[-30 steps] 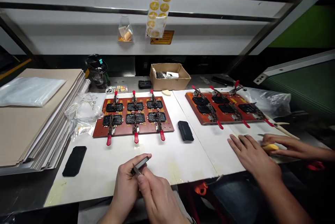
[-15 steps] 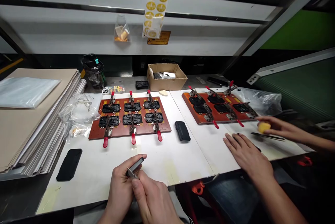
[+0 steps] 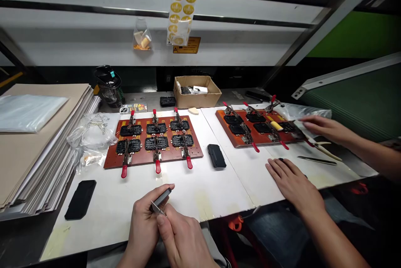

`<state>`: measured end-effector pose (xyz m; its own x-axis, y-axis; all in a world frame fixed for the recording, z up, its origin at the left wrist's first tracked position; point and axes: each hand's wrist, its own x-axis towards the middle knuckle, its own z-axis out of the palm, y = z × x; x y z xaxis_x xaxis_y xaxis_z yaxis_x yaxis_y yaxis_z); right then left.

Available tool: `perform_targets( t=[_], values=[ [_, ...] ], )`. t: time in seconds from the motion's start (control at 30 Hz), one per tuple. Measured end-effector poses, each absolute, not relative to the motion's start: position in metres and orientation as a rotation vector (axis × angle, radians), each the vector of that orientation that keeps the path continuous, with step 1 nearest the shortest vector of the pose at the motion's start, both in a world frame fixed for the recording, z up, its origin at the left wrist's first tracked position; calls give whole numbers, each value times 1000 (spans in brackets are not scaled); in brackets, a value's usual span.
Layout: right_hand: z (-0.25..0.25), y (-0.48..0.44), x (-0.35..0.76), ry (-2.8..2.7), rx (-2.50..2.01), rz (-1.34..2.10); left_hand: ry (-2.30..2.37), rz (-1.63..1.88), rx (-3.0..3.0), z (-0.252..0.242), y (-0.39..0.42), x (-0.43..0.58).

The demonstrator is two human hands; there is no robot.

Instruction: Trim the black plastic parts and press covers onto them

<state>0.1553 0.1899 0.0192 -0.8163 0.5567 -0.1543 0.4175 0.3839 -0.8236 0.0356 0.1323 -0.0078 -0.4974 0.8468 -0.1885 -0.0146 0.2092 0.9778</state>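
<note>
My left hand (image 3: 142, 222) grips a small black plastic part (image 3: 163, 196) on edge, its thumb along the top side. Close against it, my right hand (image 3: 184, 234) is closed around a craft knife (image 3: 156, 208); only the pointed metal blade shows, touching or nearly touching the part's near end. The knife's handle is hidden inside the fist. Beyond my hands lies a red-brown fixture board (image 3: 108, 160) with several black parts under red-handled clamps. A black cover (image 3: 216, 156) rests right of that board, and another black cover (image 3: 80, 200) lies at the left.
A second clamp board (image 3: 234, 139) stands to the right, with a yellow roll (image 3: 276, 126) on it. A co-worker's hands (image 3: 296, 188) are beside it, near tweezers (image 3: 317, 160) and pliers (image 3: 328, 153). A cardboard box (image 3: 199, 100) is behind; stacked cardboard sheets (image 3: 72, 134) fill the left.
The co-worker's far hand has put the yellow roll on the right board and moved toward that board's edge, uncovering the pliers. My hands keep their grip; the view has shifted slightly.
</note>
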Motion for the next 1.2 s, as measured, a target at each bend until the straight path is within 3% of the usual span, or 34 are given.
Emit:
perform_targets(
  t=[0.5,0.73,1.2],
  values=[
    [9,226,173,-2193,-1183,1444,1915,1454,1028,-12,128,30],
    [29,207,163,-2368,-829,1509,1867,1423,921,-9,133,28],
    [31,202,155,-2464,-906,1478,1867,1437,929,-11,129,28]
  ],
)
